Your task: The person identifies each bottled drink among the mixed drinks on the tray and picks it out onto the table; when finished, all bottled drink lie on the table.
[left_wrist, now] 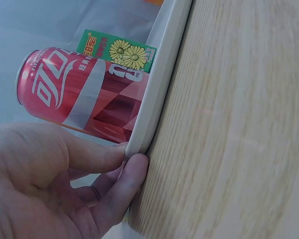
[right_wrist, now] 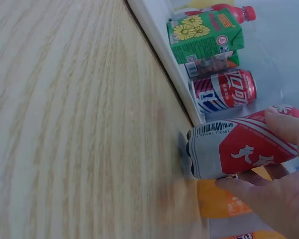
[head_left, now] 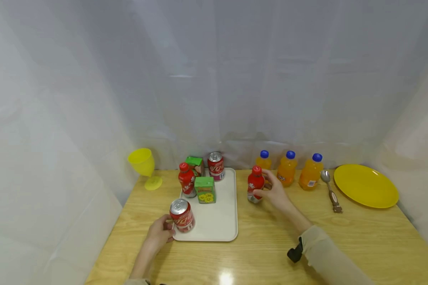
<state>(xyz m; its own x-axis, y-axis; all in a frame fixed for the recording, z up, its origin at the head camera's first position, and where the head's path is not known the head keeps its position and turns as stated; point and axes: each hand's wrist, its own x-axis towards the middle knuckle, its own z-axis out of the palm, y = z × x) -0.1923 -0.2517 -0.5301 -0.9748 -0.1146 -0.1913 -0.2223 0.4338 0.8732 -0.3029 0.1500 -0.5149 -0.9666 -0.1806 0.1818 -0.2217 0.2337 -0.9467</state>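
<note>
My left hand (head_left: 158, 233) pinches the front left corner of a white tray (head_left: 221, 221) between thumb and fingers, as the left wrist view shows. Just beside those fingers a red cola can (left_wrist: 84, 94) stands on the tray. My right hand (head_left: 276, 194) grips a red bottle (head_left: 255, 184) with a red cap, right of the tray. In the right wrist view the bottle's silver base (right_wrist: 208, 154) faces the wooden table. Also on the tray are a second red bottle (head_left: 187, 182), a green drink carton (head_left: 205, 190), another carton (head_left: 196, 165) behind it and a second can (head_left: 216, 166).
Three orange soda bottles with blue caps (head_left: 287, 168) stand behind my right hand, the leftmost partly hidden. Farther right lie a spoon (head_left: 331, 194) and a yellow plate (head_left: 365, 186). A yellow goblet (head_left: 142, 162) stands left of the tray. White sheeting (head_left: 242, 87) hangs behind the table.
</note>
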